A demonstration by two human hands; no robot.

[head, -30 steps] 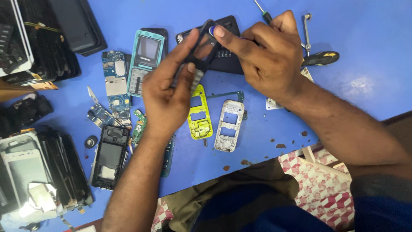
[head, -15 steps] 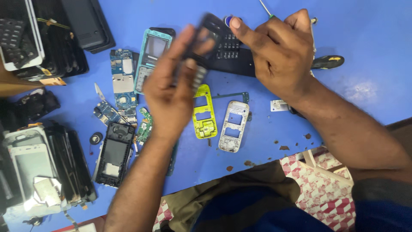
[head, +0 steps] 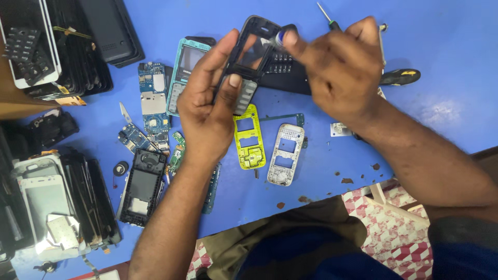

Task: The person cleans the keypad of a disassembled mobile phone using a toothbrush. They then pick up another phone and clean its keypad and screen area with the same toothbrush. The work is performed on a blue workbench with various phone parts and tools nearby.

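Note:
My left hand (head: 207,103) holds a black phone front frame (head: 250,57) upright above the blue table (head: 446,36), thumb on its grey keypad part. My right hand (head: 337,72) pinches the frame's top edge with its fingertips. Below the hands lie a yellow phone frame (head: 249,137) and a white phone frame (head: 282,153). A black keypad phone (head: 285,78) rests behind the held frame, partly hidden by my right hand.
A teal phone (head: 184,72), circuit boards (head: 153,103) and a black back shell (head: 140,186) lie left of my arm. Stacks of phone screens and shells (head: 52,207) fill the left edge. A screwdriver (head: 399,77) lies right of my hand.
Both hands have kept hold of the black frame and turned it so its open face shows more. The view has shifted slightly.

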